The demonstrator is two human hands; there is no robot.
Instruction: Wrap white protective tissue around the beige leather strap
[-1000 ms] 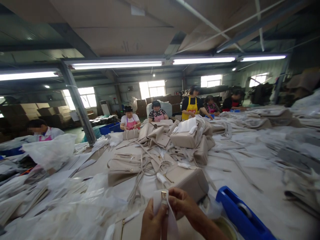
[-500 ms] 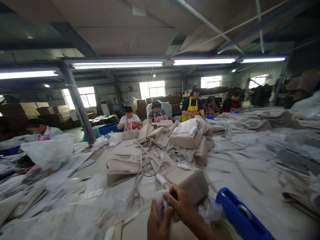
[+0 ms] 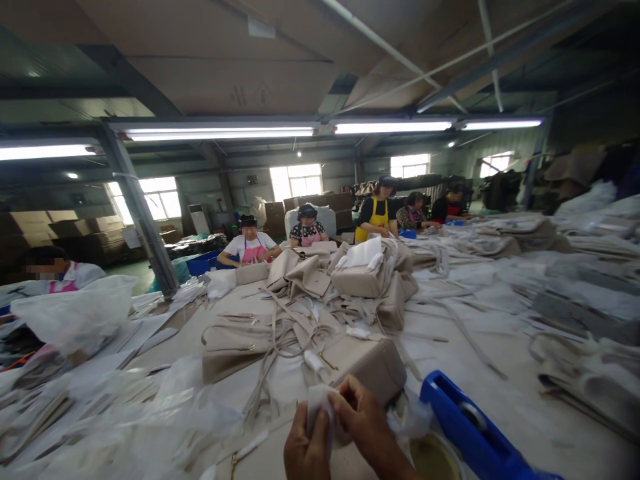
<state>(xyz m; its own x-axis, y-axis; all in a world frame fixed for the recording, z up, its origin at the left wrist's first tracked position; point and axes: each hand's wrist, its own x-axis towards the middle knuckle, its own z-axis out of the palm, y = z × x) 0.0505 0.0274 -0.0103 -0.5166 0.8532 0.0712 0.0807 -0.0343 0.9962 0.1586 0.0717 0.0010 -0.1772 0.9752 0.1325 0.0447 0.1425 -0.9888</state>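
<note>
My left hand (image 3: 309,440) is closed around a piece of white wrapping tissue (image 3: 319,402), thumb pressed on its near side. With pinched fingertips, my right hand (image 3: 363,423) grips the same tissue at its right edge. What the tissue covers, if anything, is hidden. Just beyond my hands lies a beige handbag (image 3: 373,367), and a white-wrapped part (image 3: 314,361) rests by its left end. Below my hands is more beige bag material with a gold zipper pull (image 3: 234,460) at its left.
A blue tape dispenser (image 3: 470,420) and a round tub (image 3: 435,457) stand at my right. Beige bags (image 3: 357,277) are heaped ahead, with straps trailing. Clear plastic bags (image 3: 165,407) cover the left. Several co-workers sit or stand across the table, one in a yellow apron (image 3: 373,220).
The view has turned slightly right, so the scene sits further left. My fingers have drawn closer together on the white tissue, which now stands up between them. A co-worker opposite has lowered their hands.
</note>
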